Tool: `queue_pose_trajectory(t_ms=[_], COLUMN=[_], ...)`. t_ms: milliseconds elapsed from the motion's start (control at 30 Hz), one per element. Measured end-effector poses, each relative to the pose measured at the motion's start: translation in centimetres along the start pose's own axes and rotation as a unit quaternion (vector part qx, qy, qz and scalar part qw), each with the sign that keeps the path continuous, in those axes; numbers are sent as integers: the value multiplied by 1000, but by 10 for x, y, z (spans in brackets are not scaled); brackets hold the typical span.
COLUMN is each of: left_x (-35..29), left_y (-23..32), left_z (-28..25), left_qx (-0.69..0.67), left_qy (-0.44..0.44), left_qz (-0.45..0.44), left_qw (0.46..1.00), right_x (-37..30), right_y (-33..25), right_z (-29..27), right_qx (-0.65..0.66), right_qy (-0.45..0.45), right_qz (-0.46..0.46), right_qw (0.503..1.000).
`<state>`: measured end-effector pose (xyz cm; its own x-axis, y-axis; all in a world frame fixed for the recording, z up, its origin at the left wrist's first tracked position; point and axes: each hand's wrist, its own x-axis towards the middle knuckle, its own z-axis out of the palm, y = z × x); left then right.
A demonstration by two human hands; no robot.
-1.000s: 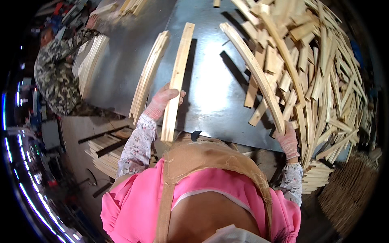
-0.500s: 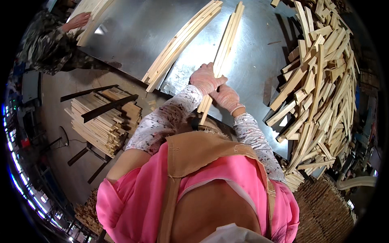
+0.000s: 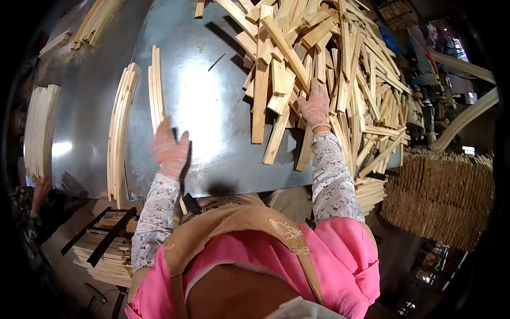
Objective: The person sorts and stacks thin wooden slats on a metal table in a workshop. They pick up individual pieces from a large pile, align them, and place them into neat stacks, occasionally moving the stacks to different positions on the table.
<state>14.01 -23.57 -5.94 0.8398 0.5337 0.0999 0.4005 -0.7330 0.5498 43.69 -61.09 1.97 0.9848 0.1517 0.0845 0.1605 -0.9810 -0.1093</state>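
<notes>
My left hand (image 3: 171, 152), in a pinkish knit glove, is a little blurred at the near end of a narrow bundle of wooden strips (image 3: 155, 87). Its thumb stands away from the fingers and nothing shows in its grasp. On the right, my gloved right hand (image 3: 315, 110) reaches onto a heap of loose wooden strips (image 3: 258, 103). Those fingers stretch forward among the pieces, thumb apart, touching the wood without visibly closing round any. Another bundle of strips (image 3: 122, 130) lies left of the narrow one, its near end over the table edge.
A metal table (image 3: 196, 154) carries the wood. At far left stands a stack of boards (image 3: 41, 130), with a co-worker's hand (image 3: 41, 192) at its near end. More strips (image 3: 96, 21) lie at the back left. Stacked wood (image 3: 435, 196) stands right of the table; a rack of boards (image 3: 106, 250) is lower left.
My view has swung right. My hands have come off the narrow bundle and moved apart: the right one onto the loose heap, the left one staying beside the bundle's near end.
</notes>
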Motion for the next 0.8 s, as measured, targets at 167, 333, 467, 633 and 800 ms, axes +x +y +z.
queue_pose_trajectory(t_ms=[167, 333, 467, 633, 800], left_x=[25, 31, 19, -3, -56], left_y=[132, 203, 204, 173, 117], left_z=[99, 140, 117, 66, -2], left_qx=[-261, -315, -283, -228, -190], left_qy=[-204, -215, -191, -181, -84], left_qz=[-110, -190, -206, -226, -184], left_qw=[937, 905, 917, 929, 961], right_x=[17, 56, 99, 128, 120], right_y=[-16, -72, -158, -179, -139], right_z=[-29, -64, -68, -39, -40], right_qx=[48, 304, 205, 275, 354], right_qy=[-69, -68, -72, -6, 10], right_qz=[-51, -58, 78, 88, 43], right_qw=[995, 949, 973, 957, 934])
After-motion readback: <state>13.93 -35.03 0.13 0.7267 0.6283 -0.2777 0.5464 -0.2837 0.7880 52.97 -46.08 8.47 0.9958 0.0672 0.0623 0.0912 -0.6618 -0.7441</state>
